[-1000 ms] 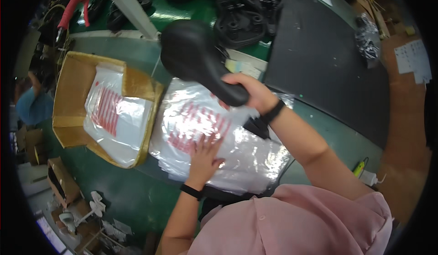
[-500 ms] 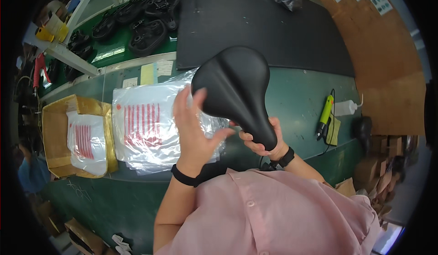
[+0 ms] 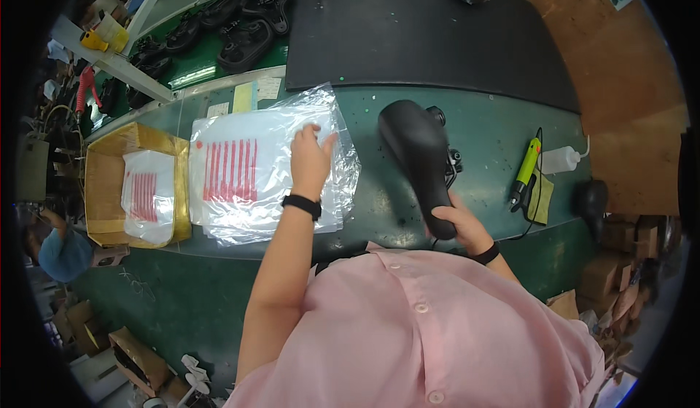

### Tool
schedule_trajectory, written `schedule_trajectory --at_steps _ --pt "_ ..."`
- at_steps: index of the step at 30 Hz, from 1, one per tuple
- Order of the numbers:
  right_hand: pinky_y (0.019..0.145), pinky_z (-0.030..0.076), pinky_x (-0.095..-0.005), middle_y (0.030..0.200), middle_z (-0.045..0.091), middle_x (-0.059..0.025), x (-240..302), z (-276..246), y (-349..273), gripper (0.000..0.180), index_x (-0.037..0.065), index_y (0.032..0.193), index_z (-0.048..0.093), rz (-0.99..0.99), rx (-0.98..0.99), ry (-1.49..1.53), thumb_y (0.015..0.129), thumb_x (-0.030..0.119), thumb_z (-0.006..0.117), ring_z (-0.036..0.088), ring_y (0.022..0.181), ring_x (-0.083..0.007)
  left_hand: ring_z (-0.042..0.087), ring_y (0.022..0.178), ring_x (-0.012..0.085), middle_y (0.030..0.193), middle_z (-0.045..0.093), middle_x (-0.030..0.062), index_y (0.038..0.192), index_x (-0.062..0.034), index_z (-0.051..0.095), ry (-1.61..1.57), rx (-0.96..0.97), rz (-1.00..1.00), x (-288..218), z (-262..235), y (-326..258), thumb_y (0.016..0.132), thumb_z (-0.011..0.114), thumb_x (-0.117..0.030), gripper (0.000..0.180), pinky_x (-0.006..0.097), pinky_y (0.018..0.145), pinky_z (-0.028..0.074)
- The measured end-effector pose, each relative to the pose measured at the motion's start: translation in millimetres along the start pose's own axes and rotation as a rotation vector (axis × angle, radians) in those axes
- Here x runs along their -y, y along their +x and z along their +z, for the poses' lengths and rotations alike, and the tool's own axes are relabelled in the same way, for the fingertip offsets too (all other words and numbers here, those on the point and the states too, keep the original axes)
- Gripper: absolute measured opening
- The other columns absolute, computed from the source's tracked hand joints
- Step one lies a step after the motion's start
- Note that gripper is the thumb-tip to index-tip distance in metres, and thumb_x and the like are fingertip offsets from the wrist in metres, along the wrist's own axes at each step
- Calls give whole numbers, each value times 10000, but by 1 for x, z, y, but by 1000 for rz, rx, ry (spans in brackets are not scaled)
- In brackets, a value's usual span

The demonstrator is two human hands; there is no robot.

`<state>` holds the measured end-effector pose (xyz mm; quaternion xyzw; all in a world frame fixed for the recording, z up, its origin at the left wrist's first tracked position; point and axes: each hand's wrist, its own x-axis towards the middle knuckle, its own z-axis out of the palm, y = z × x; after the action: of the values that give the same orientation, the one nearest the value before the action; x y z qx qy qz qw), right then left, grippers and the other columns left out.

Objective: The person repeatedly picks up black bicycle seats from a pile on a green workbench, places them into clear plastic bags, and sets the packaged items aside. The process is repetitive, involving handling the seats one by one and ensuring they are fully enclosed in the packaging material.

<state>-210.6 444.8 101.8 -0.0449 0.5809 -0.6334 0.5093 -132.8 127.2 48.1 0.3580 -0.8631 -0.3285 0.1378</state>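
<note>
A black bicycle saddle (image 3: 414, 156) is tilted on its side above the green bench, so its metal rails and clamp show along its right edge. My right hand (image 3: 467, 226) grips it by the narrow nose, thumb on top and the other fingers hidden behind. My left hand (image 3: 311, 166) is over the right part of a stack of clear plastic bags (image 3: 281, 178) with red print. Its thumb and bent fingers are apart, and nothing shows between them; whether the fingertips touch the top bag is hard to see.
Left of the stack, a yellow-taped box (image 3: 102, 196) holds more printed bags. Several saddles (image 3: 248, 43) lie at the far left. A black mat (image 3: 430, 36) covers the back. On the right are a green power tool (image 3: 523, 171), a white squeeze bottle (image 3: 560, 160) and another black saddle (image 3: 592, 200).
The saddle has turned onto its side and moved right with my right hand, showing its rails. My left hand has moved off the saddle and over the bags.
</note>
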Motion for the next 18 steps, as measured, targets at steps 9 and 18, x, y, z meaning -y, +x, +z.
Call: schedule_trajectory --at_steps 9,18 --pt "898 477 -410 1151 584 -282 -42 -60 45 941 -24 1354 304 -251 -441 -1126 638 268 840 593 1067 -405 548 1005 391 1068 543 216 1190 21 496 276 12 -123 32 43 -49 754 667 -129 491 458 841 476" --pt "881 468 -310 1071 613 -74 -41 -48 77 656 -28 1233 500 102 -100 -311 731 258 811 589 975 -158 546 986 384 1008 574 210 1099 9 555 324 -198 -49 41 13 -59 731 668 -30 387 452 807 474"
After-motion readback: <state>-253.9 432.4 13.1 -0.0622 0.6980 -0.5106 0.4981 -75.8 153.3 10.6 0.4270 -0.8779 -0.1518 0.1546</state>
